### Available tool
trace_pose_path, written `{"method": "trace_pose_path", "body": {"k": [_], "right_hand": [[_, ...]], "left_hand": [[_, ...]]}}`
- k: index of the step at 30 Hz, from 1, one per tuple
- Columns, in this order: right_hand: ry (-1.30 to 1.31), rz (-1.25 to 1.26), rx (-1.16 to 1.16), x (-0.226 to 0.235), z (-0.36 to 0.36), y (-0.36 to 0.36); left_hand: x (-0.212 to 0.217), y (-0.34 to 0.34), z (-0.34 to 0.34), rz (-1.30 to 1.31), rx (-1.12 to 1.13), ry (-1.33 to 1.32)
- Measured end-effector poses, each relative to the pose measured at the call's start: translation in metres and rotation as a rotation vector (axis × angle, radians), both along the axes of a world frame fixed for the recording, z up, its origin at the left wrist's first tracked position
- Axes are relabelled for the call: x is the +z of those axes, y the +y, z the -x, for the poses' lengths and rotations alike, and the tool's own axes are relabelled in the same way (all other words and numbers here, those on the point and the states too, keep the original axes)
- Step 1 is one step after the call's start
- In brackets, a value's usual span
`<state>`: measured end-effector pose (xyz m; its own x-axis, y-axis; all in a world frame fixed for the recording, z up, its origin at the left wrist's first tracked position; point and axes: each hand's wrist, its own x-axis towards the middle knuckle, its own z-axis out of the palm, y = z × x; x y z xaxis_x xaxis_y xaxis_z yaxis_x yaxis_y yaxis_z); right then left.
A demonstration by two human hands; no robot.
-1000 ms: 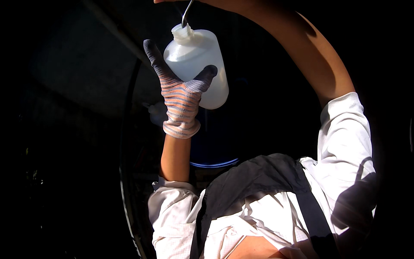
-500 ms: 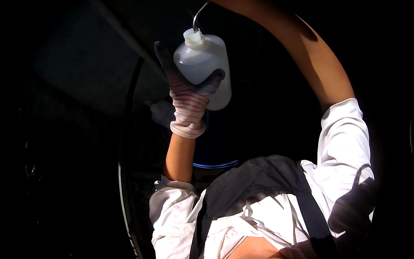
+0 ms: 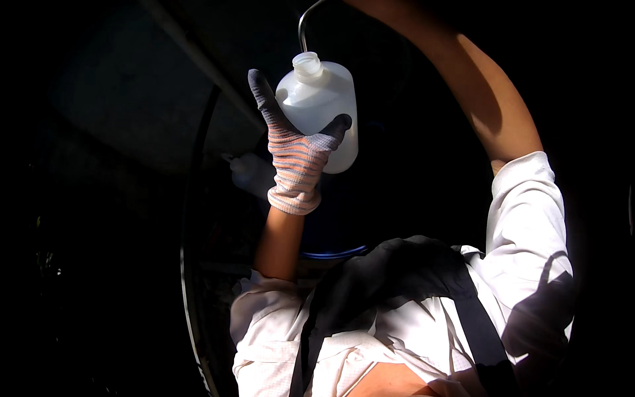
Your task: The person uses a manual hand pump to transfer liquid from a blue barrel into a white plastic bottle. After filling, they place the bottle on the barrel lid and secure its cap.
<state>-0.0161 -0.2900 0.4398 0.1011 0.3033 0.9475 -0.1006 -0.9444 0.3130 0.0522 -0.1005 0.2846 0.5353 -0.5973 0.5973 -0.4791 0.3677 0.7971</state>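
Note:
My left hand (image 3: 299, 149) wears a striped knit glove with dark coated fingers. It is wrapped round a translucent white plastic bottle (image 3: 324, 99), thumb and one finger spread along its sides. The bottle is nearly upright, and its threaded neck has no cap. A bent, shiny metal tube (image 3: 301, 30) comes down from the top edge to the bottle's neck. I cannot tell whether its tip is inside the mouth or behind it. My right forearm (image 3: 463, 73) arches over to the top edge, where the hand is out of view.
A second pale bottle (image 3: 248, 172) stands in shade beside my left wrist. A blue curved rim (image 3: 334, 254) shows below it, nearer to me. A long bar (image 3: 192, 49) slants across the upper left, and a thin curved edge (image 3: 187, 291) runs down the left. Deep shadow hides most surroundings.
The bottle and my left hand have moved slightly down and to the right. The metal tube, which reached into the bottle's mouth, now meets the neck at its far rim.

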Motion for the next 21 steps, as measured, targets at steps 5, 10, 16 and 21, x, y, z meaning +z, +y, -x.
{"method": "trace_pose_path", "body": {"k": [5, 10, 16, 21], "right_hand": [[0.026, -0.007, 0.026, 0.010, 0.003, 0.004], [0.085, -0.129, 0.057, 0.001, -0.007, 0.009], [0.097, -0.132, 0.107, -0.009, -0.001, -0.004], [0.013, -0.054, 0.134, -0.017, 0.000, -0.003]], "left_hand": [[0.003, -0.001, -0.004, -0.054, 0.044, -0.020], [-0.007, 0.000, -0.015, -0.004, 0.035, -0.032], [-0.009, -0.005, -0.018, -0.013, 0.037, -0.174], [-0.009, -0.005, -0.017, -0.017, -0.018, -0.166]]}}
